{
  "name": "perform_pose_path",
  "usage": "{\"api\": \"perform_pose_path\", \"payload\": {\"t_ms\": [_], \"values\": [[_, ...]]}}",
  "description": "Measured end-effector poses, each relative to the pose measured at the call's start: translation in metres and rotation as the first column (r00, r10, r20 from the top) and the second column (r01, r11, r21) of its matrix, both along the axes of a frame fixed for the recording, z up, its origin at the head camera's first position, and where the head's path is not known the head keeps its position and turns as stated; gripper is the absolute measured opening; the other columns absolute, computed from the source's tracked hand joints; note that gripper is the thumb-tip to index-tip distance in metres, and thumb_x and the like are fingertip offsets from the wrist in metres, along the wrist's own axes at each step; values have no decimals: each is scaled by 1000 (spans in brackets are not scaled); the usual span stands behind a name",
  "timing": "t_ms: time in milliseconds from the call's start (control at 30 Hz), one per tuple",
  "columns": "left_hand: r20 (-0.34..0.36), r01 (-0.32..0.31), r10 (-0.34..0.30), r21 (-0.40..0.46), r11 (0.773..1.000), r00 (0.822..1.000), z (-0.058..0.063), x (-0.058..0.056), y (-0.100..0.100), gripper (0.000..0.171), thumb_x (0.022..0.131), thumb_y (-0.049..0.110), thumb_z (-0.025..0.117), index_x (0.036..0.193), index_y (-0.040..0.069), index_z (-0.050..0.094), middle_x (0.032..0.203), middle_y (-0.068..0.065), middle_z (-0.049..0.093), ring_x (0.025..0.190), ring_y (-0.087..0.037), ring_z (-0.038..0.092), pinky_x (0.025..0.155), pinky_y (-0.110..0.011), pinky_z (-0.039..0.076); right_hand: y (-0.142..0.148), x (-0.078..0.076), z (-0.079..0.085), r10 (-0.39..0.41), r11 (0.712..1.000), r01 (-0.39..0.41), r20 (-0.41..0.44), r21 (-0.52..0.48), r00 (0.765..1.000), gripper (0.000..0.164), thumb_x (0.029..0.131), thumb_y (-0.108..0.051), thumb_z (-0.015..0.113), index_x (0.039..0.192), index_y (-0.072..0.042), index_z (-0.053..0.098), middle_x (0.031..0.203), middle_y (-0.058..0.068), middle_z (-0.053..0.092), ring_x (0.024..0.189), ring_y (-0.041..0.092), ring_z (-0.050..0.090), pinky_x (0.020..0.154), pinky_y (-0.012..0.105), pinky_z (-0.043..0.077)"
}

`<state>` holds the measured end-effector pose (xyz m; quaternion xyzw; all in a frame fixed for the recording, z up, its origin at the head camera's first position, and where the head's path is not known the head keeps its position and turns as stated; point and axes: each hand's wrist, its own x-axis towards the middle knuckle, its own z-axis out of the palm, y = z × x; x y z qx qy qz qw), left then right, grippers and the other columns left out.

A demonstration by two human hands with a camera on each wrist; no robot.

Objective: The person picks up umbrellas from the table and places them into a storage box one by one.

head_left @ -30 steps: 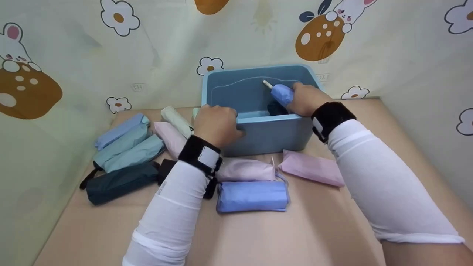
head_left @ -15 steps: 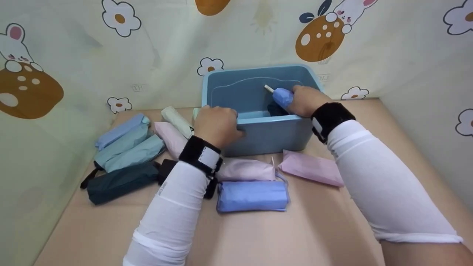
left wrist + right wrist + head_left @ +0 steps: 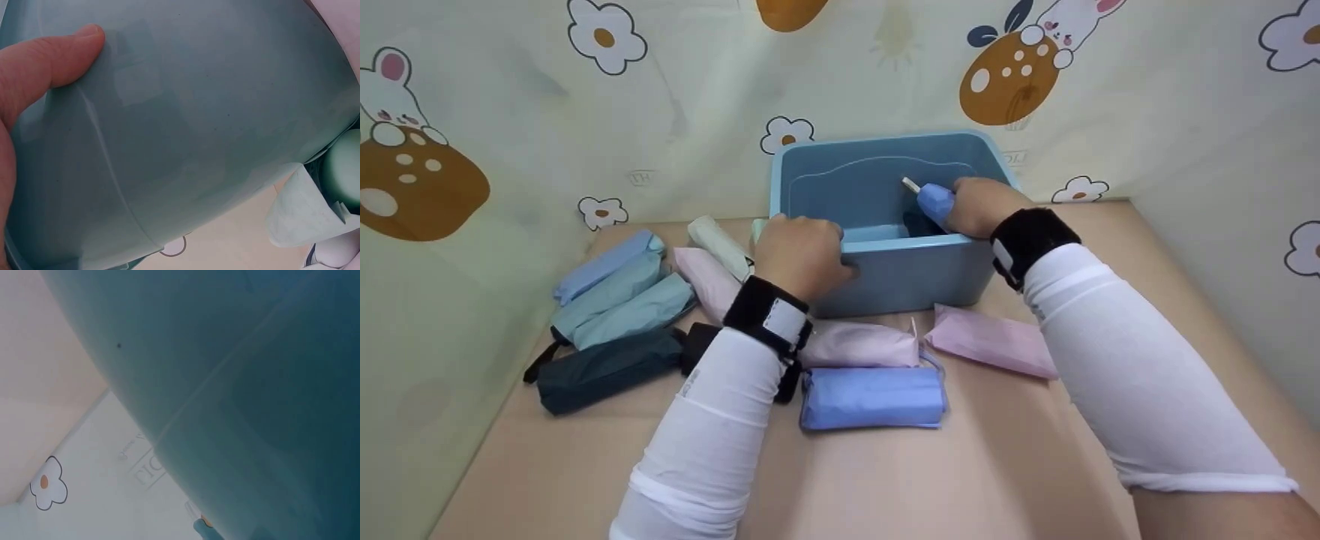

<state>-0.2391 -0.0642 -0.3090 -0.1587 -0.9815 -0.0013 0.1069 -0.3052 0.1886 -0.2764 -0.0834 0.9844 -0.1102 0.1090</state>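
Observation:
At the back of the table stands a blue plastic bin [image 3: 904,279]. My left hand [image 3: 801,253] grips its front rim at the left corner; in the left wrist view the thumb [image 3: 70,56] lies against the bin's outer wall. Inside the bin's right side, my right hand [image 3: 988,204] holds a blue folding umbrella [image 3: 936,202], its pale end pointing up and left. Below it a dark umbrella [image 3: 919,223] shows inside the bin. The right wrist view is filled mostly by the bin's wall [image 3: 185,354], and that hand is out of sight there.
In front of the bin lie a blue umbrella [image 3: 874,399], a pale pink one [image 3: 861,345] and a pink one [image 3: 994,341]. Several more, including a dark green umbrella [image 3: 611,371] and a light blue one [image 3: 607,266], lie at the left. Patterned cloth [image 3: 697,97] hangs behind.
My right hand and the blue umbrella have sunk slightly lower into the bin, the pale end shifting down and right. My left hand stays on the rim.

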Motion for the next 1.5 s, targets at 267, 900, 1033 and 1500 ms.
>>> {"api": "perform_pose_path", "payload": {"t_ms": [267, 900, 1033, 1500], "values": [[9, -6, 6, 2, 1000, 1000, 0, 0, 0, 37, 84, 47, 78, 87, 10, 74, 83, -7, 77, 81, -29, 73, 81, -47, 50, 0, 0, 1, 14, 1000, -14, 38, 4, 999, 56, 93, -22, 58, 141, 8, 52, 136, 30, 62, 115, 41, 59, 107, 57, 46], [-18, 12, -11, 14, 1000, 1000, -1, 2, -1, 34, 83, 44, 77, 81, 11, 71, 78, -6, 75, 77, -29, 72, 78, -47, 51, 0, 2, 0, 22, 1000, -22, 36, 14, 999, 53, 92, -22, 56, 137, 8, 57, 134, 29, 63, 111, 40, 59, 106, 56, 47], [-12, 11, -11, 16, 1000, 1000, -1, 2, -1, 34, 83, 44, 78, 83, 11, 72, 79, -6, 76, 78, -29, 72, 78, -47, 50, -1, 1, -1, 17, 1000, -18, 33, 13, 999, 55, 92, -23, 56, 137, 8, 56, 135, 29, 63, 113, 40, 59, 107, 56, 47], [0, 8, -8, 9, 1000, 1000, -2, 3, -1, 34, 84, 45, 77, 86, 11, 73, 81, -5, 76, 78, -28, 71, 79, -46, 50, 1, 0, -4, 32, 999, -32, 17, 27, 999, 57, 94, -28, 55, 136, 11, 58, 135, 31, 63, 117, 42, 61, 110, 57, 46]]}}
